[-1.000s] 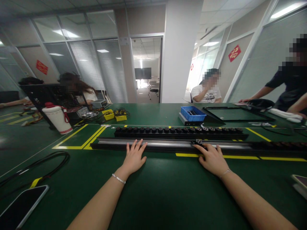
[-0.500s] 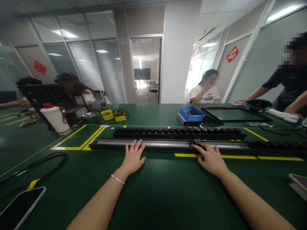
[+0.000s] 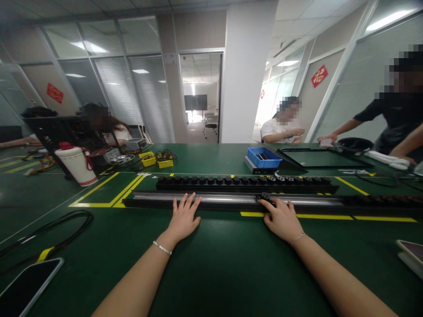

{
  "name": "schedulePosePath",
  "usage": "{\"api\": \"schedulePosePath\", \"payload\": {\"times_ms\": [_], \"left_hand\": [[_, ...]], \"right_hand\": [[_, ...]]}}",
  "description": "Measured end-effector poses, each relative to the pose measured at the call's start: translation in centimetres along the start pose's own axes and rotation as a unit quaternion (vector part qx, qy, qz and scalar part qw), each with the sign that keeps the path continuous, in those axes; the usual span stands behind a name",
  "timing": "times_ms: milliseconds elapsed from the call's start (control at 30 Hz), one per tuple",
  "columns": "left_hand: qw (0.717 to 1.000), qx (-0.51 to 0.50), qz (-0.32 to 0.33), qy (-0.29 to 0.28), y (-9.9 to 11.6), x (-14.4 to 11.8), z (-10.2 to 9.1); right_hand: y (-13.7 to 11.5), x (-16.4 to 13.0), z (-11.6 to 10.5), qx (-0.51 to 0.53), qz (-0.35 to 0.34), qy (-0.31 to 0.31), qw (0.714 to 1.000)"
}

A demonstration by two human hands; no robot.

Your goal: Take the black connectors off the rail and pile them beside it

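Observation:
A long black rail with a shiny metal strip (image 3: 224,199) lies across the green table in front of me. My left hand (image 3: 183,218) rests with spread fingers on its near edge, left of the middle, holding nothing. A small black block (image 3: 265,196) sits on the strip further right. My right hand (image 3: 283,220) has its fingers apart, the index finger touching the block's near side and the others over the rail. Part of the block is hidden by the fingers. Parallel behind lies a second black bar (image 3: 244,186) with a row of dark round parts (image 3: 210,180).
A blue bin (image 3: 264,158) and a black frame (image 3: 325,167) lie beyond the bars. At left stand a white bottle (image 3: 76,165) and yellow trays (image 3: 147,159); a phone (image 3: 31,286) and black cable (image 3: 66,235) lie nearer. Several people sit or stand around the table.
My right hand has moved a little left along the rail, and the small black block has shifted left with it. My left hand has stayed in place.

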State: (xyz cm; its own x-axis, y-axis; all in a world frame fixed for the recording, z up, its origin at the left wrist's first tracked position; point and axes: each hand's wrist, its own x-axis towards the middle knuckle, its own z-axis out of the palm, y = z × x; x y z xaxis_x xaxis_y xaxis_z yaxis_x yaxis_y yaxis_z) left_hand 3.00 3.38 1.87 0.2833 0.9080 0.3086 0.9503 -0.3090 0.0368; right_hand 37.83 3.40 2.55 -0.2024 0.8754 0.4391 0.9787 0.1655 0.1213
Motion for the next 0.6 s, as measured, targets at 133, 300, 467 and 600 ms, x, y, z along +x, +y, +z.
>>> {"api": "schedulePosePath", "payload": {"times_ms": [133, 300, 467, 600], "left_hand": [[1.0, 0.001, -0.002, -0.004, 0.03, 0.03, -0.02], [1.0, -0.005, -0.003, -0.006, 0.12, 0.08, -0.18], [1.0, -0.01, -0.008, -0.012, 0.18, 0.08, -0.3], [1.0, -0.007, -0.006, -0.005, 0.19, 0.1, -0.22]], "right_hand": [[-0.26, 0.02, 0.04, 0.0, 0.004, -0.002, 1.0], [-0.22, 0.05, 0.1, -0.001, 0.007, -0.004, 1.0], [-0.36, 0.07, 0.0, 0.001, 0.007, -0.004, 1.0], [-0.52, 0.04, -0.17, 0.002, 0.008, -0.01, 1.0]]}}
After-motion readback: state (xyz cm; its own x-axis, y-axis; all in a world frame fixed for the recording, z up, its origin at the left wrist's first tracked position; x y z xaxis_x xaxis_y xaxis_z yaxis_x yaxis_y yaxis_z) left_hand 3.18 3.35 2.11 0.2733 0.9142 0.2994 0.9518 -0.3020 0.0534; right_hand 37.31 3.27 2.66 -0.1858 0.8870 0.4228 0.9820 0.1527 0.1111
